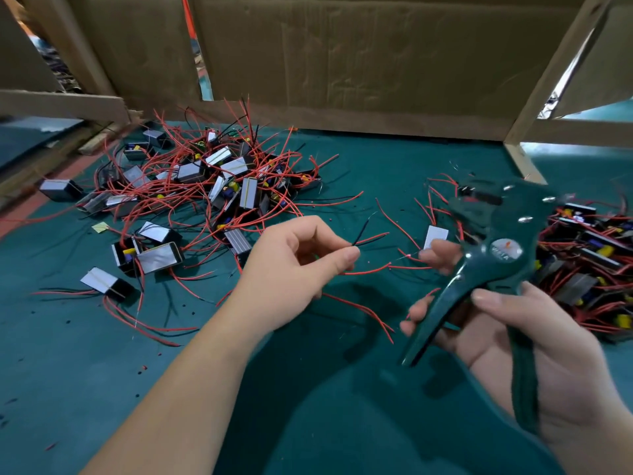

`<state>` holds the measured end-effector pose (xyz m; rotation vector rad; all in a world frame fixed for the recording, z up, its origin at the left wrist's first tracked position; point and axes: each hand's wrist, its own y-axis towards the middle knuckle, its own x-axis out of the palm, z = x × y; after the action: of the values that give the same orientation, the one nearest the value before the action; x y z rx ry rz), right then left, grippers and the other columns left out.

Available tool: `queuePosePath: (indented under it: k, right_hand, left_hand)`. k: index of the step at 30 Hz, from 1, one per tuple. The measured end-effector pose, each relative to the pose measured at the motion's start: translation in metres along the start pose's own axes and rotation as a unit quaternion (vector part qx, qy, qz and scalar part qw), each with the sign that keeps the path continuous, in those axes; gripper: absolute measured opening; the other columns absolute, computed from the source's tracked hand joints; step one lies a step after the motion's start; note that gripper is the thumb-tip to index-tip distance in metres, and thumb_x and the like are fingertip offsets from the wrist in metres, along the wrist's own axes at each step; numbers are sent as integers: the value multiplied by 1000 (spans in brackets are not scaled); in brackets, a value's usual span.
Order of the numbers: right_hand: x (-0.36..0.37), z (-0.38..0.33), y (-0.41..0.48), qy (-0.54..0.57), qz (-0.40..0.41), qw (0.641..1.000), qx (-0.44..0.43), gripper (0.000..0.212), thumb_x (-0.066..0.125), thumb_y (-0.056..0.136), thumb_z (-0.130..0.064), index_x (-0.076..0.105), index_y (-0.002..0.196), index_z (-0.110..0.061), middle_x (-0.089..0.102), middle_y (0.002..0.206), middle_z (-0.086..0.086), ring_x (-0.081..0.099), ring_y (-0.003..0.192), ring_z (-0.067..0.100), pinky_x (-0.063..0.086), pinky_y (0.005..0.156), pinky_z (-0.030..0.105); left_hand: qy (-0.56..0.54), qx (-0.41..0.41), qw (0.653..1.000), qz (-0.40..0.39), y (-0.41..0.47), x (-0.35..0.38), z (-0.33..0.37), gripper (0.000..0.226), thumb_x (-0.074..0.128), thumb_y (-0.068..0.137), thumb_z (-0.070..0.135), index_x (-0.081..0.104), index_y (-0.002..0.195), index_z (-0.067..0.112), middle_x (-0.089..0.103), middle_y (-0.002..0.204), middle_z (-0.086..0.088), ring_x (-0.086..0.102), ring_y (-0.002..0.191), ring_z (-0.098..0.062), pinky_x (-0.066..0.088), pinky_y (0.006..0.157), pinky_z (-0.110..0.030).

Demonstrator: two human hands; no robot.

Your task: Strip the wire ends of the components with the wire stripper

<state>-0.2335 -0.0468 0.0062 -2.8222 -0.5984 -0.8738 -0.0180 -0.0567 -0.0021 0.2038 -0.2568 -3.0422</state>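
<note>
Green, perhaps felt, tabletop [376, 166] under wired components [205, 180], cardboard walls [342, 63] behind.

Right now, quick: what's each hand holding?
Left hand: pinches two wires, one black, one red.
Right hand: holds the stripper by its handles.

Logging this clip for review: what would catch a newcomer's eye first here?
The dark green wire stripper, gripped by the right hand at lower right, stands out most. At centre the left hand pinches thin red and black wires. Behind it, on the teal cloth table, sprawls a tangled heap of small boxy components with red leads.
</note>
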Motion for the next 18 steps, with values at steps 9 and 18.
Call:
queuePosePath:
  k: [9, 18]
  right_hand:
    - [9, 2, 11, -3, -90, 977, 194, 11, 53, 82, 17, 64, 86, 20, 71, 81, 8, 69, 70, 27, 56, 74, 30]
    - [3, 7, -4, -8, -151, 969, 195, 47, 82, 69, -20, 62, 105, 1, 59, 82, 24, 61, 70, 39, 50, 69, 54]
  left_hand:
    - [-30, 72, 996, -34, -6, -5, 13, 4, 75, 74, 14, 72, 74, 16, 62, 55, 10, 47, 46, 1, 34, 49, -5]
    - [18, 100, 995, -18, -2, -10, 9, 5, 71, 74, 15, 73, 75, 20, 40, 54, 13, 31, 51, -4, 28, 51, -18]
